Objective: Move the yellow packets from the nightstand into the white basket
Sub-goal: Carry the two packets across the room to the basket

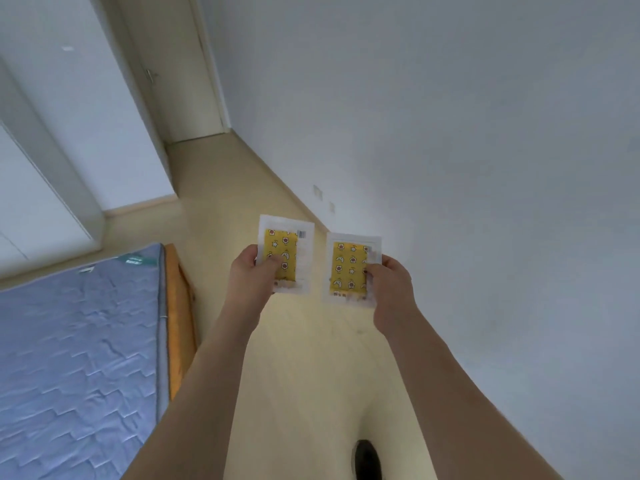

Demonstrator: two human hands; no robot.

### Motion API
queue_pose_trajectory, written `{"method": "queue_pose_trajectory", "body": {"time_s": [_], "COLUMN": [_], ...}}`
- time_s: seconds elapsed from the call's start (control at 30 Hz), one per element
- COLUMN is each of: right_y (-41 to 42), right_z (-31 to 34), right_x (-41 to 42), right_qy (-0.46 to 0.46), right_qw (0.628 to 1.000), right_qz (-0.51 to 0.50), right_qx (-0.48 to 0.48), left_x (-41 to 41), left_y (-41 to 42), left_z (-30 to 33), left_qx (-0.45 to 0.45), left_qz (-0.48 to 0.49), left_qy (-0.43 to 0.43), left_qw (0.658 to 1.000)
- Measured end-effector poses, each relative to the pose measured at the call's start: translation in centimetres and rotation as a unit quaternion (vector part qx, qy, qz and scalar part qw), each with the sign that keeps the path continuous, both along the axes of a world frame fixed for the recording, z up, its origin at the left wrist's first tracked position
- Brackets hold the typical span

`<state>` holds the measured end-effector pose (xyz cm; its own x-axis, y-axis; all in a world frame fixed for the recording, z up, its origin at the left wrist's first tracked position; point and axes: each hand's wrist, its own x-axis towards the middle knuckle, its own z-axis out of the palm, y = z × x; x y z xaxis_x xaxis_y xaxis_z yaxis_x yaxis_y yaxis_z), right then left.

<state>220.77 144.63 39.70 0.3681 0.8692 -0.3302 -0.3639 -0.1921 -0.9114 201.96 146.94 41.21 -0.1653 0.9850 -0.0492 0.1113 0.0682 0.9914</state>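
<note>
A dark rounded shape point(367, 459) is cut off at the near edge of the view and cannot be identified. Both forearms are extended forward over the pale floor point(311, 375). One yellow packet point(285, 258) is pinched by the left hand point(252, 271) at its left edge, thumb on the front, the other fingers hidden behind it. A second yellow packet point(351, 268) is pinched by the right hand point(388, 285) at its right edge in the same way. The two packets are held upright, side by side and slightly apart; their print is too blurred to be read. At near left, a blue quilted mattress point(76, 341) on an orange wooden frame point(176, 306) is cut off by the picture's edge. An open strip of floor is left between the frame and the white wall point(485, 168) on the right, narrowing toward a closed door point(173, 71) at far left.
</note>
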Motion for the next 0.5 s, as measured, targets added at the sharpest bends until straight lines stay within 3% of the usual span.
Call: {"method": "queue_pose_trajectory", "body": {"time_s": [0.33, 0.5], "right_y": [23.1, 31.6], "right_z": [3.5, 3.8], "right_x": [1.4, -1.0], "right_qy": [0.001, 0.002], "right_qw": [0.997, 0.994], "right_qz": [0.065, 0.111], "right_qx": [0.029, 0.015], "left_x": [0.7, -1.9], "left_y": [20.0, 26.7], "left_z": [5.3, 5.1], "left_qx": [0.053, 0.037], "left_qz": [0.088, 0.122], "left_qy": [0.05, 0.046], "left_qw": [0.993, 0.991]}}
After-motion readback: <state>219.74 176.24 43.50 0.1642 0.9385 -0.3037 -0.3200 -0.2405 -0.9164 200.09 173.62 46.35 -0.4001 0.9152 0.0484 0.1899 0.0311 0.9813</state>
